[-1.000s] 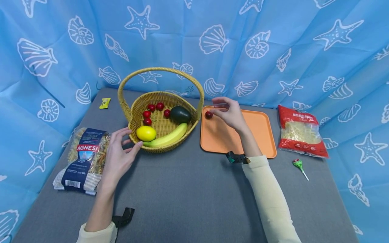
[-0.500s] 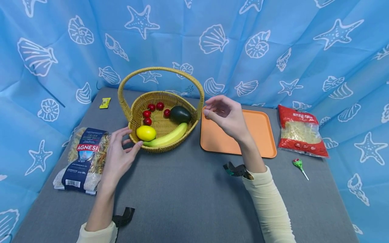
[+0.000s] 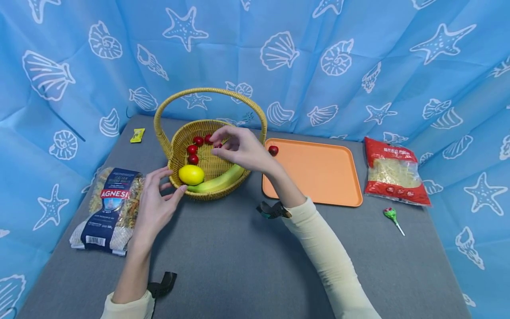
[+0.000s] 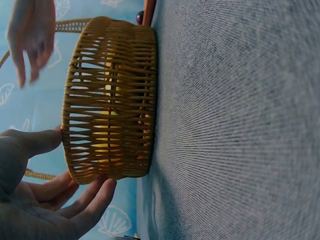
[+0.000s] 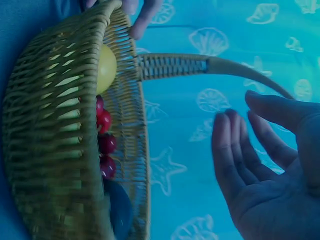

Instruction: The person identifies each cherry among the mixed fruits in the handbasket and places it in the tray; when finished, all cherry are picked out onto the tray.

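Observation:
A wicker basket (image 3: 217, 195) with a tall arched handle holds several cherries (image 3: 193, 159), a lemon (image 3: 191, 175) and a banana (image 3: 219, 180). In the right wrist view, a dark avocado (image 5: 118, 210) also lies inside. My left hand (image 3: 157, 204) holds the basket's left side, thumb and fingertips at its rim and wall (image 4: 70, 200). Over the basket's right part hovers my right hand (image 3: 247, 150), fingers loosely bent and nothing between them in the right wrist view (image 5: 270, 165). One more cherry (image 3: 273, 150) sits on the orange tray (image 3: 314, 173), near its left edge.
A pasta bag (image 3: 109, 208) lies left of the basket, with a small yellow wrapped candy (image 3: 137, 135) behind it. On the right are a red pasta bag (image 3: 394, 173) and a green lollipop (image 3: 392, 216). A blue curtain (image 3: 239, 53) closes off the back and sides.
My right hand has moved left from the tray to above the basket, leaving the cherry on the tray uncovered. My left hand and the basket have stayed in place.

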Action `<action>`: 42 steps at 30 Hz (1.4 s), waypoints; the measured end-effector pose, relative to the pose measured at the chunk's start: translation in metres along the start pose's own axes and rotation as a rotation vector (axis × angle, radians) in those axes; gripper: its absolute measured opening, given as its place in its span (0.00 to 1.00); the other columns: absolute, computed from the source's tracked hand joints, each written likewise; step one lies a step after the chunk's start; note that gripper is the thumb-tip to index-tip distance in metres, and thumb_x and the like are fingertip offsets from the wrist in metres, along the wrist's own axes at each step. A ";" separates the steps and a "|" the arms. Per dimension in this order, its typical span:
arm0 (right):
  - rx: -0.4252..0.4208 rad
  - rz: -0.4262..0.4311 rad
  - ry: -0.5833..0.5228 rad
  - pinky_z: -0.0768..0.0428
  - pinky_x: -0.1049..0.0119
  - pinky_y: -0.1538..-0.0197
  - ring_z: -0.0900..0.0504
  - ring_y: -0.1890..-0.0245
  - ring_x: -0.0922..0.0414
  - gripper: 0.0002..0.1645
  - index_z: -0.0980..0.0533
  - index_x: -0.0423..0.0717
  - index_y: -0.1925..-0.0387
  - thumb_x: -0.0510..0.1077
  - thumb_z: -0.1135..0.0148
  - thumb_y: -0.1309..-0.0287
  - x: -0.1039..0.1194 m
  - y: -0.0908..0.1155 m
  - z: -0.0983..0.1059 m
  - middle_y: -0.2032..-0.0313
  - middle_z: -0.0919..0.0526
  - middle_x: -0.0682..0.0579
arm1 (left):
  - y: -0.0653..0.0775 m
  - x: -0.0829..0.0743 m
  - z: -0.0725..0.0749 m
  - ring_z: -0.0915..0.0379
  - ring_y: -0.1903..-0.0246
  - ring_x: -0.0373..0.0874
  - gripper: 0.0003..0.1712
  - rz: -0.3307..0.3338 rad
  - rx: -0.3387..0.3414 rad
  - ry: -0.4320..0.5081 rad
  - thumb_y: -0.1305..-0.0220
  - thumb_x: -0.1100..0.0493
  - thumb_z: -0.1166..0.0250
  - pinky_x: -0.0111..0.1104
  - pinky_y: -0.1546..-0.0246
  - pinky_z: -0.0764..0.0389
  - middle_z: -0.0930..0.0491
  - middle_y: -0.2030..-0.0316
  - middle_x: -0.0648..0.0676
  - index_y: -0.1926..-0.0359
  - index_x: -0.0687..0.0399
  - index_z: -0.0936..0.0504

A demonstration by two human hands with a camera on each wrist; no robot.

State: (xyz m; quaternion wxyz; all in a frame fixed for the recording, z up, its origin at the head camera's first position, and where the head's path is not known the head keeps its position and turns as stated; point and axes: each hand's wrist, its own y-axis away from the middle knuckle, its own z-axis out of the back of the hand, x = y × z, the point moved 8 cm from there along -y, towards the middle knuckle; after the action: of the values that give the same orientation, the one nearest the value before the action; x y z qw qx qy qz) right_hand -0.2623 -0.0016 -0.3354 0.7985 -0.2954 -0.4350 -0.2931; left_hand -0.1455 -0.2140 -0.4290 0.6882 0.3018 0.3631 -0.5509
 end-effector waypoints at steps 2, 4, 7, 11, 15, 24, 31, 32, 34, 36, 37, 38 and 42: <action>0.054 -0.025 0.030 0.12 0.67 0.54 0.12 0.58 0.51 0.14 0.17 0.40 0.45 0.40 0.29 0.29 -0.006 -0.017 -0.010 0.50 0.12 0.44 | 0.000 0.000 0.000 0.26 0.31 0.69 0.38 0.001 0.002 -0.001 0.23 0.52 0.30 0.59 0.37 0.12 0.41 0.19 0.64 0.21 0.60 0.32; 0.109 -0.070 0.036 0.12 0.66 0.55 0.12 0.57 0.49 0.15 0.18 0.39 0.44 0.41 0.31 0.27 -0.014 -0.033 -0.020 0.50 0.12 0.44 | 0.000 -0.001 0.000 0.25 0.32 0.69 0.38 -0.002 0.003 -0.004 0.23 0.52 0.30 0.59 0.37 0.12 0.40 0.19 0.64 0.21 0.61 0.32; 0.173 -0.160 0.015 0.11 0.66 0.55 0.13 0.54 0.44 0.17 0.20 0.37 0.40 0.41 0.35 0.24 -0.029 -0.052 -0.033 0.48 0.12 0.43 | 0.000 -0.001 0.000 0.25 0.32 0.69 0.38 -0.006 0.003 -0.009 0.23 0.51 0.31 0.59 0.37 0.11 0.40 0.19 0.64 0.22 0.61 0.32; 0.222 -0.264 -0.031 0.08 0.55 0.51 0.13 0.54 0.39 0.19 0.22 0.33 0.37 0.40 0.38 0.22 -0.047 -0.067 -0.045 0.46 0.13 0.35 | 0.001 -0.002 0.000 0.25 0.32 0.69 0.38 -0.009 0.002 -0.015 0.23 0.51 0.31 0.59 0.38 0.11 0.40 0.19 0.65 0.22 0.62 0.32; 0.239 -0.340 -0.072 0.11 0.38 0.40 0.15 0.56 0.35 0.17 0.22 0.33 0.40 0.40 0.38 0.22 -0.059 -0.074 -0.056 0.50 0.16 0.25 | 0.001 -0.002 0.000 0.25 0.32 0.69 0.38 -0.006 -0.002 -0.016 0.23 0.52 0.31 0.60 0.38 0.12 0.40 0.19 0.65 0.22 0.62 0.32; 0.308 -0.532 -0.086 0.10 0.48 0.35 0.11 0.46 0.38 0.21 0.22 0.39 0.34 0.45 0.40 0.19 -0.078 -0.072 -0.073 0.37 0.16 0.39 | 0.001 -0.002 0.000 0.25 0.32 0.69 0.38 -0.002 -0.004 -0.015 0.23 0.51 0.31 0.59 0.38 0.11 0.41 0.19 0.65 0.21 0.61 0.33; 0.403 -0.619 -0.074 0.11 0.56 0.33 0.17 0.53 0.52 0.25 0.26 0.44 0.26 0.46 0.45 0.16 -0.085 -0.067 -0.093 0.31 0.21 0.44 | 0.002 -0.003 0.000 0.25 0.32 0.69 0.37 -0.012 -0.005 -0.007 0.22 0.52 0.31 0.58 0.38 0.11 0.41 0.19 0.65 0.21 0.62 0.33; 0.413 -0.616 -0.066 0.12 0.57 0.33 0.18 0.52 0.53 0.25 0.26 0.43 0.25 0.45 0.46 0.16 -0.085 -0.067 -0.096 0.30 0.22 0.44 | 0.002 -0.003 0.000 0.25 0.32 0.69 0.37 -0.014 -0.006 -0.008 0.22 0.52 0.31 0.58 0.38 0.11 0.40 0.20 0.65 0.21 0.62 0.33; 0.420 -0.611 -0.052 0.13 0.58 0.32 0.19 0.50 0.54 0.25 0.26 0.43 0.25 0.45 0.47 0.16 -0.086 -0.067 -0.098 0.28 0.23 0.44 | 0.002 -0.003 0.000 0.25 0.32 0.69 0.37 -0.017 -0.009 -0.007 0.23 0.52 0.31 0.58 0.39 0.11 0.40 0.20 0.65 0.21 0.62 0.33; 0.414 -0.609 -0.049 0.13 0.59 0.31 0.19 0.48 0.55 0.25 0.26 0.42 0.25 0.44 0.47 0.16 -0.086 -0.067 -0.100 0.27 0.23 0.44 | 0.002 -0.002 0.000 0.24 0.33 0.69 0.37 -0.018 -0.012 -0.010 0.23 0.53 0.31 0.58 0.39 0.10 0.40 0.20 0.66 0.22 0.62 0.32; 0.408 -0.609 -0.053 0.13 0.59 0.32 0.19 0.48 0.55 0.25 0.26 0.41 0.26 0.43 0.46 0.16 -0.086 -0.067 -0.100 0.27 0.23 0.44 | 0.002 -0.002 0.000 0.24 0.33 0.69 0.37 -0.018 -0.012 -0.009 0.23 0.53 0.31 0.58 0.39 0.10 0.40 0.20 0.66 0.22 0.62 0.32; 0.398 -0.611 -0.060 0.13 0.60 0.32 0.19 0.48 0.55 0.24 0.25 0.40 0.26 0.42 0.46 0.16 -0.087 -0.066 -0.100 0.28 0.22 0.44 | 0.002 -0.002 0.000 0.25 0.33 0.69 0.37 -0.017 -0.012 -0.009 0.23 0.53 0.31 0.58 0.39 0.10 0.40 0.20 0.66 0.22 0.62 0.32; 0.322 -0.601 -0.084 0.11 0.60 0.36 0.16 0.52 0.55 0.21 0.21 0.38 0.32 0.39 0.41 0.20 -0.088 -0.067 -0.096 0.33 0.18 0.42 | 0.002 -0.001 -0.001 0.25 0.32 0.69 0.37 -0.009 -0.008 -0.003 0.23 0.52 0.31 0.59 0.38 0.11 0.41 0.19 0.65 0.21 0.62 0.33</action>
State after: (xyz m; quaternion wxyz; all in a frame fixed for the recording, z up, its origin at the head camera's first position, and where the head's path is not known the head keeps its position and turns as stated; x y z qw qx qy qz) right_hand -0.3003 -0.0972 -0.4400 0.6942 -0.0362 -0.5758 -0.4304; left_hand -0.1441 -0.2124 -0.4281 0.6875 0.2966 0.3657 -0.5528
